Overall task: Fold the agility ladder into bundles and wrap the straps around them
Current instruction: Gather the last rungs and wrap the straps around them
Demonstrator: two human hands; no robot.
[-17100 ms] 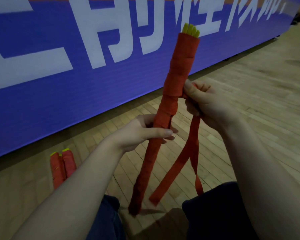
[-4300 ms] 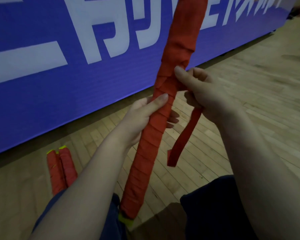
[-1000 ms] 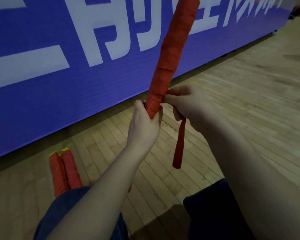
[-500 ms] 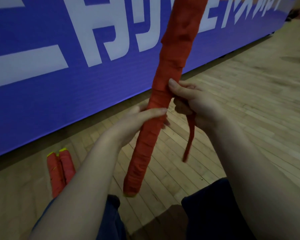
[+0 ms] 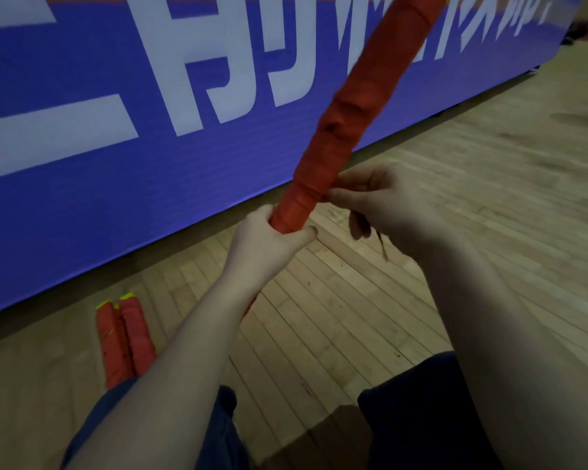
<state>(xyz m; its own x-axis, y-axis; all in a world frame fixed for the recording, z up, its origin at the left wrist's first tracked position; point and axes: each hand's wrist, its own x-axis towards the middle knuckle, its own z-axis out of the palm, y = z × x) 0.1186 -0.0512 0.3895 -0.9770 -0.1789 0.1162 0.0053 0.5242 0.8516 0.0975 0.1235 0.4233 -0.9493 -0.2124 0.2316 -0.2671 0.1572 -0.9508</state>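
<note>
A long agility ladder bundle (image 5: 350, 110), wound in orange strap, leans up and to the right out of the top of the view. My left hand (image 5: 269, 242) grips its lower part, fingers curled round it. My right hand (image 5: 377, 205) is beside the bundle on the right, pinching the strap where it meets the wrap. The strap's loose end (image 5: 381, 244) is a short dark blurred tail under my right hand. The bundle's bottom end is hidden behind my left arm.
Two wrapped orange bundles (image 5: 124, 340) with yellow tips lie side by side on the wooden floor (image 5: 489, 198) at the lower left. A blue banner (image 5: 82, 198) with white lettering stands close behind. My knees in dark shorts (image 5: 414, 422) fill the bottom.
The bundle has swung more upright, my left hand has shifted its grip lower on it, and the hanging strap tail is much shorter than half a second ago.
</note>
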